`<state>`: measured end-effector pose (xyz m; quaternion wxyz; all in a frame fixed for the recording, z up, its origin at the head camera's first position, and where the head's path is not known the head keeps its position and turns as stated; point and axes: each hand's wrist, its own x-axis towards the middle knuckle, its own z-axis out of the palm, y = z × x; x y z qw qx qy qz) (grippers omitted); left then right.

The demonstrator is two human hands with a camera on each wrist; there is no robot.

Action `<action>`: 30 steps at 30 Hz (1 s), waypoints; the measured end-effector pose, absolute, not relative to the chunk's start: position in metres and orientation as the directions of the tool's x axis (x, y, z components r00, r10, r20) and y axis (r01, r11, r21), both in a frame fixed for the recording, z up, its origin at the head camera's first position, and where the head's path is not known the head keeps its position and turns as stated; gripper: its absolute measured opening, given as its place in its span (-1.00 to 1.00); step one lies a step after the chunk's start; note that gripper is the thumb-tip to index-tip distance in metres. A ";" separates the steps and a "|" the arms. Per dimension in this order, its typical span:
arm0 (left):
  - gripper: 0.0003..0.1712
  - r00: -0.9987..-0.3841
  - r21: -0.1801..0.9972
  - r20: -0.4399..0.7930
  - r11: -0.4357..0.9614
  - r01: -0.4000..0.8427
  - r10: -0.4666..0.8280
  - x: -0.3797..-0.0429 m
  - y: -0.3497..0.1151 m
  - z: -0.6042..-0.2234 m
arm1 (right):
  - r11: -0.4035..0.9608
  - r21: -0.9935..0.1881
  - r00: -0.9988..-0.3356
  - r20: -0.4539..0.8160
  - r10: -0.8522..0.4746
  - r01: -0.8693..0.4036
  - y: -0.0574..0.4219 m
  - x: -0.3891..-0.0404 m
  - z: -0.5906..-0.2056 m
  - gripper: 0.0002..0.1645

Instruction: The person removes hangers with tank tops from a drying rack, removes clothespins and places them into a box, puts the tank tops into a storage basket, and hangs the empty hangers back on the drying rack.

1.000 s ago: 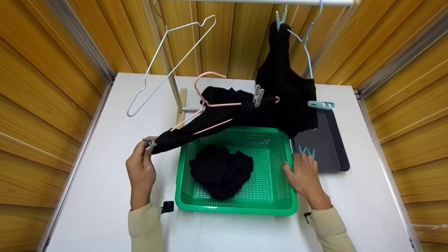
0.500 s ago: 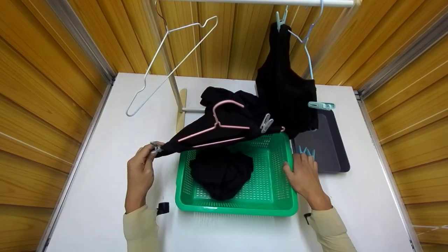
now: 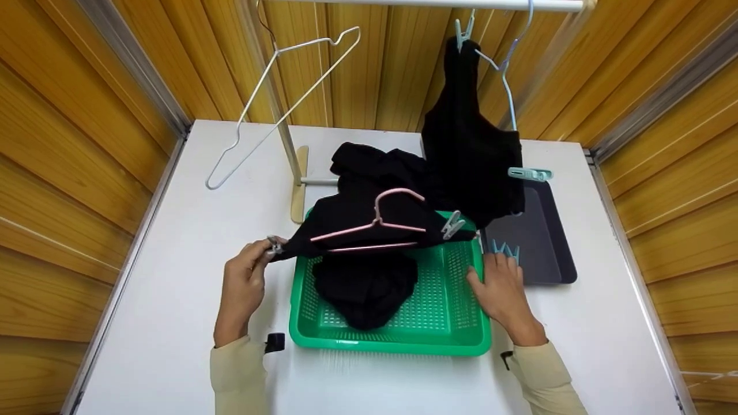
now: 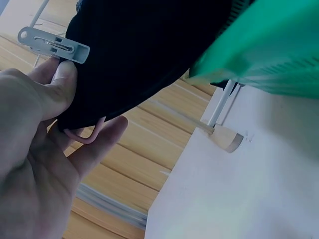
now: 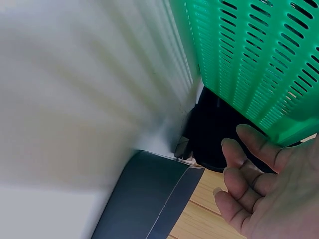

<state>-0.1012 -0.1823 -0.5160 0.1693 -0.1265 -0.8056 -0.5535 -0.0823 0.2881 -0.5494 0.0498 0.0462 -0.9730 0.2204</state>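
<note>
My left hand (image 3: 241, 288) pinches the left end of a black garment (image 3: 351, 213) spread over a pink hanger (image 3: 377, 222). At that end a grey clothespin (image 4: 54, 45) is clipped, just above my thumb in the left wrist view, and the hanger's pink tip shows below the cloth. Another grey clothespin (image 3: 453, 225) sits on the garment's right end. Below lies a green basket (image 3: 389, 348) with a bunched black cloth (image 3: 369, 294) inside. My right hand (image 3: 503, 291) rests at the basket's right rim, fingers loosely bent and holding nothing visible in the right wrist view.
A dark tray (image 3: 533, 242) stands to the right, with several blue clothespins (image 3: 505, 249) by my right fingertips. Behind, another black garment (image 3: 473, 144) hangs from a white rail (image 3: 432, 3), clipped with light-blue clothespins. An unused white hanger (image 3: 314, 92) hangs at left.
The pink hanger with its garment has come down and toward me, levelling out over the basket. My left hand has shifted slightly right and down. The right hand has stayed put.
</note>
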 end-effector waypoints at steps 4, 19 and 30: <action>-0.70 -0.911 0.850 0.407 0.341 0.402 0.058 -0.103 -0.176 -0.518 | 0.896 -0.429 -0.991 0.119 -0.066 -0.111 0.288 -0.082 -0.550 -0.59; -0.70 -0.952 0.854 0.253 0.423 0.303 0.171 -0.108 -0.162 -0.512 | 0.880 -0.468 -0.995 0.088 -0.040 -0.076 0.288 -0.081 -0.551 -0.37; -0.69 -0.956 0.744 0.263 0.603 0.287 0.130 -0.118 -0.148 -0.502 | 0.864 -0.501 -0.995 0.097 -0.009 -0.057 0.288 -0.081 -0.553 -0.37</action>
